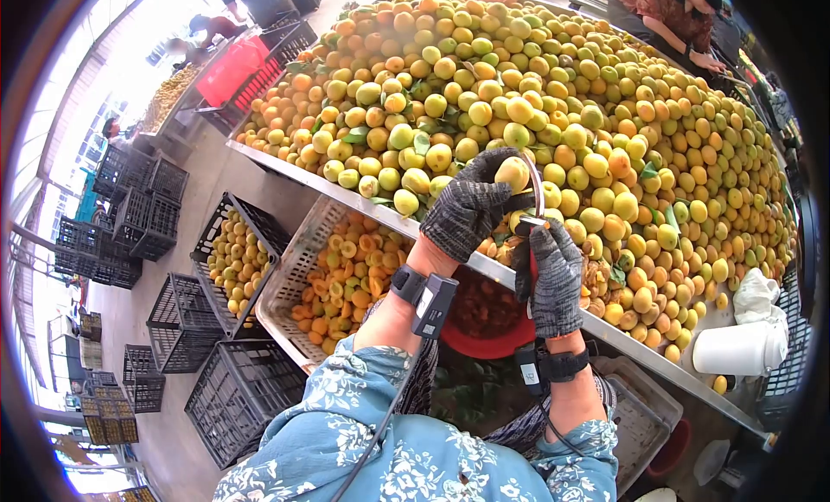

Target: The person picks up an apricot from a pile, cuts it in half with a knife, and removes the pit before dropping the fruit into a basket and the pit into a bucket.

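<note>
Both of my hands wear dark grey knitted gloves and meet over the near edge of a large heap of yellow-green apricots [484, 113]. My left hand [467, 212] is closed around one apricot [512, 174], pinched at the fingertips. In my right hand [556, 281] is a knife with a thin curved metal blade [540, 193], pointing up beside that apricot. The fingers wrap its handle and mostly hide it. Just below my hands, a red basin [489, 345] holds brownish bits.
A metal table rim [635, 359] runs under the heap. Left of me, a white crate [281, 307] holds split apricots; a black crate [207, 251] beyond holds whole ones. Black crates [233, 398] stand on the floor. A white bucket [735, 348] sits at right. Another person [666, 18] works across the table.
</note>
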`<control>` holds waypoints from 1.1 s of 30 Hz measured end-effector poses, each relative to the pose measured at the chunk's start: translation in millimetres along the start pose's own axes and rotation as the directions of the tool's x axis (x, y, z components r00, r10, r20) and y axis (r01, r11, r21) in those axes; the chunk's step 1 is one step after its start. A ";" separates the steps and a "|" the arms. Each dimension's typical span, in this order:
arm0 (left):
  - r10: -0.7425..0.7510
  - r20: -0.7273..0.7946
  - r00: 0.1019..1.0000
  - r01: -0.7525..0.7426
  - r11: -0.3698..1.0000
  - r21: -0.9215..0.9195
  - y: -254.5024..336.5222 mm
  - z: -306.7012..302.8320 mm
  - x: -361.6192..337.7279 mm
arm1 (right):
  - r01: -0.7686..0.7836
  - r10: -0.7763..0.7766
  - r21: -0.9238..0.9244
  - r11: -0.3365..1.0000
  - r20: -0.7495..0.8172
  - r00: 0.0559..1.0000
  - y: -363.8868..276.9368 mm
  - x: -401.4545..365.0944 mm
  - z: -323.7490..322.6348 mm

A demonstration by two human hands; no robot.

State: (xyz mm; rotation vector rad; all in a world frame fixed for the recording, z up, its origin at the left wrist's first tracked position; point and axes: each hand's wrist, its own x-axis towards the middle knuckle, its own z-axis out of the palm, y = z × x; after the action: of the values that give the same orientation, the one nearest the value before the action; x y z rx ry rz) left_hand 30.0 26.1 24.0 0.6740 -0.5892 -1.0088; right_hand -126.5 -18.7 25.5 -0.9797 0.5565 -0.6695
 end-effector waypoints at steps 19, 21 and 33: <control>0.263 -0.252 0.931 -0.107 0.858 0.503 11.5 -38.2 44.7 | 0.038 -0.060 -0.127 0.991 -0.176 0.983 -20.5 8.8 -12.2; 0.330 -0.295 0.896 -0.094 0.793 0.603 25.1 -51.0 62.1 | 0.022 -0.044 -0.119 0.993 -0.192 0.980 -19.9 9.8 -12.6; 0.301 -0.293 0.908 0.329 -0.078 0.941 23.7 -70.2 141.0 | -0.019 -0.029 -0.207 0.978 -0.225 0.974 -20.8 15.8 -24.5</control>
State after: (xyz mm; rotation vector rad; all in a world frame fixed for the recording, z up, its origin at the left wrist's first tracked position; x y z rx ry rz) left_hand 152.1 -75.7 14.5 2.2982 -0.9097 -0.1104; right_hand -138.2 -52.1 30.8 -1.1072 0.8397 -0.7439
